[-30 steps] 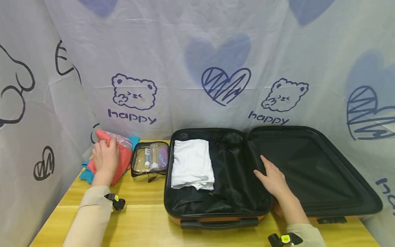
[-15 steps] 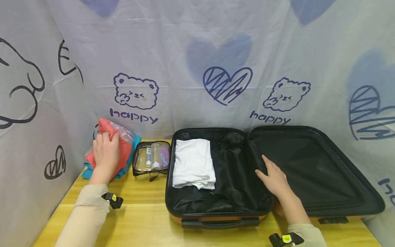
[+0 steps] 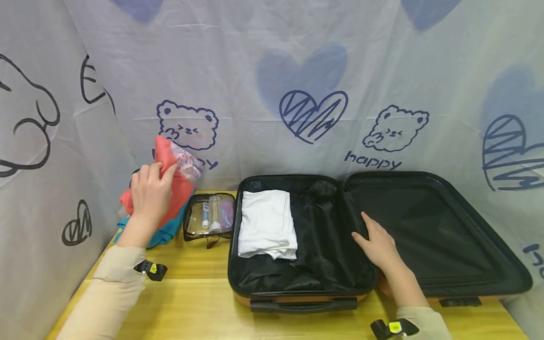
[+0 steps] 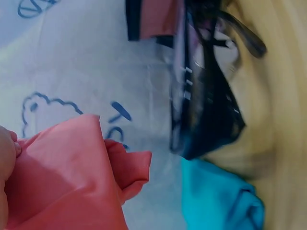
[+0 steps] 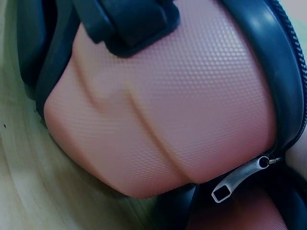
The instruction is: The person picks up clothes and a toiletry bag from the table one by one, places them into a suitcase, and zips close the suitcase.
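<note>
My left hand (image 3: 150, 191) pinches a folded coral garment (image 3: 180, 196) with a pale printed patch, raised at the left. It hangs tilted over a folded teal cloth (image 3: 167, 232) on the table. The left wrist view shows the coral fabric (image 4: 62, 172) large, with part of the hand at its edge. My right hand (image 3: 378, 245) rests with extended fingers at the inner side edge of an open suitcase (image 3: 314, 226), beside its lid (image 3: 429, 231). Folded white clothing (image 3: 265, 224) lies in the suitcase's left half. The right wrist view shows the suitcase's ribbed outer shell (image 5: 168, 96).
Between the teal cloth and the suitcase stands a clear, black-edged pouch (image 3: 196, 217) with small bottles or tubes inside. A metal zipper pull (image 5: 235, 179) hangs at the suitcase seam. The wooden table (image 3: 191, 302) meets a printed curtain (image 3: 246, 118) behind.
My left hand has lifted the coral garment up and slightly right, uncovering more of the teal cloth. The right hand stays at the suitcase edge.
</note>
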Motion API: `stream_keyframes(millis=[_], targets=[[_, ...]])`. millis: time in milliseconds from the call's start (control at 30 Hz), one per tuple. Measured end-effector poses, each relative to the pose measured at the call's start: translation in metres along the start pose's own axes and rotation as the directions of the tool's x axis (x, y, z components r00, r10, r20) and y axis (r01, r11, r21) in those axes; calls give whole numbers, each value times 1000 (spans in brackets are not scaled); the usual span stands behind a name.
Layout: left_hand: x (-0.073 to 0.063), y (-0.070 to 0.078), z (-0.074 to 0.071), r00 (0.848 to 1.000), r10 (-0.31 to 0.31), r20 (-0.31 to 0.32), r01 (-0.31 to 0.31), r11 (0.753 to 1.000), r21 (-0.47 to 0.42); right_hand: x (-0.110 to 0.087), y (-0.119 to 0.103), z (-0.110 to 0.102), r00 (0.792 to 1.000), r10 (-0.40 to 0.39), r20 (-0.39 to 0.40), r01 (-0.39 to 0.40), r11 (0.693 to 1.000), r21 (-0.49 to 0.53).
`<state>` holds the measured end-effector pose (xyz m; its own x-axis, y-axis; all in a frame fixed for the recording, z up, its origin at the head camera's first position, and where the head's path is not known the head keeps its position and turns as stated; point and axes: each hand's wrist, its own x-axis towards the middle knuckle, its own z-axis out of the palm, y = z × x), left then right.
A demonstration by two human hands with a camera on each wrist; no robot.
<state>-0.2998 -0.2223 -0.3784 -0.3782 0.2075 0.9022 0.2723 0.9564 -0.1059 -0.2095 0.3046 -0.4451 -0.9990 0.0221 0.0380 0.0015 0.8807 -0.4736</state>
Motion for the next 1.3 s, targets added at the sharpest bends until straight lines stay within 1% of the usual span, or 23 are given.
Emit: stream_keyframes(millis=[100, 200, 333, 433, 500, 667, 767, 900, 1033, 1167, 1300], targets=[[10, 9, -7, 999, 38, -35, -38, 999, 3, 0, 0, 1, 1000, -3, 0, 3, 1000, -2], [20, 20, -13, 996, 73, -48, -73, 997, 6, 0, 0, 1, 1000, -7, -5, 7, 1000, -5], [34, 36, -18, 993, 98, -72, -100, 995, -22, 1, 2, 0, 1000, -14, -9, 14, 1000, -8], [43, 48, -19, 989, 114, -98, -119, 992, -47, 2, 3, 0, 1000, -18, -11, 18, 1000, -9], [49, 57, -20, 987, 129, -99, -135, 989, -54, 2, 3, -1, 1000, -19, -12, 19, 1000, -7], [61, 79, -22, 985, 165, -46, -168, 983, -69, 3, 2, -1, 1000, -15, -9, 15, 1000, -4], [65, 92, -20, 982, 186, -26, -188, 978, -90, 2, 2, 0, 1000, -14, -4, 14, 1000, -9], [68, 110, -16, 978, 207, -28, -209, 970, -122, 1, 3, 0, 1000, -13, -11, 13, 1000, -12], [69, 125, -11, 974, 226, -26, -227, 965, -129, 1, 3, -1, 1000, -12, -10, 11, 1000, -5], [68, 137, -9, 973, 229, -4, -227, 963, -145, 1, 2, -1, 1000, -11, -3, 11, 1000, -2], [66, 149, -7, 974, 222, 43, -212, 963, -167, 2, 2, 0, 1000, -7, 1, 7, 1000, -4]])
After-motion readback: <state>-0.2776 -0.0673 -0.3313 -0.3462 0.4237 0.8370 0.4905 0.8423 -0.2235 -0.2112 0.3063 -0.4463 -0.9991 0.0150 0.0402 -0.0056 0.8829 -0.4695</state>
